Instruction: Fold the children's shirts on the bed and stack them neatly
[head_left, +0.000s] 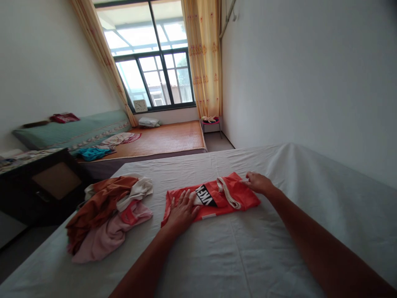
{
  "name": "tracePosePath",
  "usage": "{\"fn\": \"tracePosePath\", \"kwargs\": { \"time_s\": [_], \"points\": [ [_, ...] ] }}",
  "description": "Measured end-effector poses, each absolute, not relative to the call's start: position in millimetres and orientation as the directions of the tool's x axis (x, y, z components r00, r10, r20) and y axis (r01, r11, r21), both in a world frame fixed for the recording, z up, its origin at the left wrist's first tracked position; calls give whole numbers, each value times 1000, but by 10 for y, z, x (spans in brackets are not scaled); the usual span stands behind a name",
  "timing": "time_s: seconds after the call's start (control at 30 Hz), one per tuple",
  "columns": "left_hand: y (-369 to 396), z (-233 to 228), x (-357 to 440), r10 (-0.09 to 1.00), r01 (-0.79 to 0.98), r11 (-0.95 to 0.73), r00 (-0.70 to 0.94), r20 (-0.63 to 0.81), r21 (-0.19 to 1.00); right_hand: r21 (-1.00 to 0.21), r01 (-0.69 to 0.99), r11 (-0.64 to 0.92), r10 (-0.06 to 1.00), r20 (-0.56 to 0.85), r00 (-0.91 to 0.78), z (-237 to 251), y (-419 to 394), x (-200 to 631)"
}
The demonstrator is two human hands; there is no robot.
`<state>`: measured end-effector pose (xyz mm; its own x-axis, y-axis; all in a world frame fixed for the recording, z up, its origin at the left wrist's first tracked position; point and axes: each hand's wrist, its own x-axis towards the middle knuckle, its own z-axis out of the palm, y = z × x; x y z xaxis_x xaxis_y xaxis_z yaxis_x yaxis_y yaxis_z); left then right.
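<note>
A folded orange-red shirt (217, 200) with a black-and-white print and a cream collar lies on the white bedsheet (248, 256). My left hand (182, 210) rests flat on the shirt's left end, fingers spread. My right hand (259, 183) pinches the shirt's far right edge with its fingers closed on the cloth.
A heap of rust, cream and pink clothes (107, 215) lies to the left on the bed. Beyond stand a dark cabinet (46, 182), a second bed with a woven mat (167, 138), a small stool (211, 122), a window (155, 62) and curtains.
</note>
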<state>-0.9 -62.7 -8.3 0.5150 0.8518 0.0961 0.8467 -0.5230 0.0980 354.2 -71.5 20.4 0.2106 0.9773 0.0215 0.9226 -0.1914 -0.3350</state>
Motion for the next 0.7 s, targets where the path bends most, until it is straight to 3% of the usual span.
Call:
{"fn": "tracePosePath", "kwargs": {
  "time_s": [0.1,0.2,0.33,0.4,0.47,0.57,0.7],
  "points": [
    [-667,-50,40,800,805,-587,560,213,85,-379,900,-216,976,-102,191,131,-705,3619],
    [-711,-30,84,717,720,-689,658,229,87,-515,837,-185,979,-174,109,98,-723,3600],
    [-749,-32,56,684,660,-729,706,181,180,-852,499,-160,955,-261,-139,147,-816,3487],
    [-757,-22,20,667,629,-745,709,230,221,-918,359,-167,953,-244,-180,226,-856,3406],
    [-750,2,-8,654,585,-756,695,300,292,-908,398,-133,971,-201,-133,354,-864,3301],
    [-691,56,-46,708,510,-698,595,380,503,-798,602,-38,997,-72,-33,613,-801,3039],
    [-553,126,-170,879,334,-417,384,282,845,-677,724,136,990,78,-113,871,-666,2369]
  ]
}}
